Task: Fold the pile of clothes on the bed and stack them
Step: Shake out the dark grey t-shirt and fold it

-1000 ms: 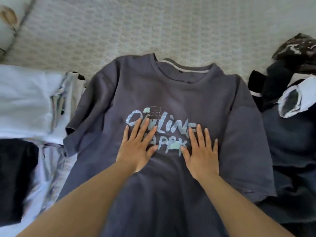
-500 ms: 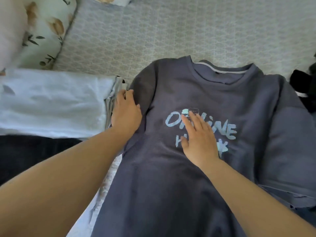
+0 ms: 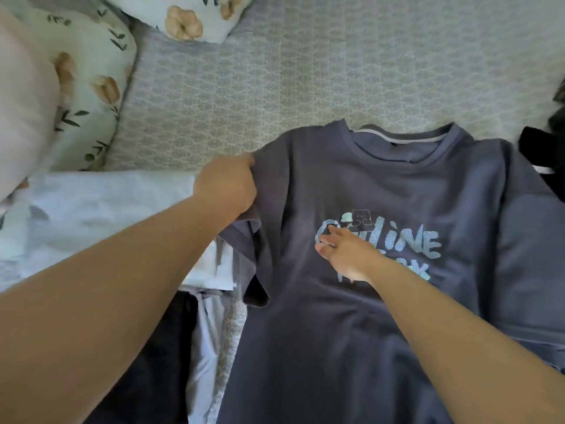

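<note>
I see my left hand [image 3: 227,186] gripping the grey T-shirt's [image 3: 351,316] shoulder, sleeve lifted; my right hand [image 3: 345,255] presses flat, fingers spread, on its print. It lies mid-bed [image 3: 305,71], beside folded clothes [image 3: 91,215].

t-shirt [image 3: 382,185] chest print | top line "ONLINE", pale blue | second line hidden, unreadable
</note>
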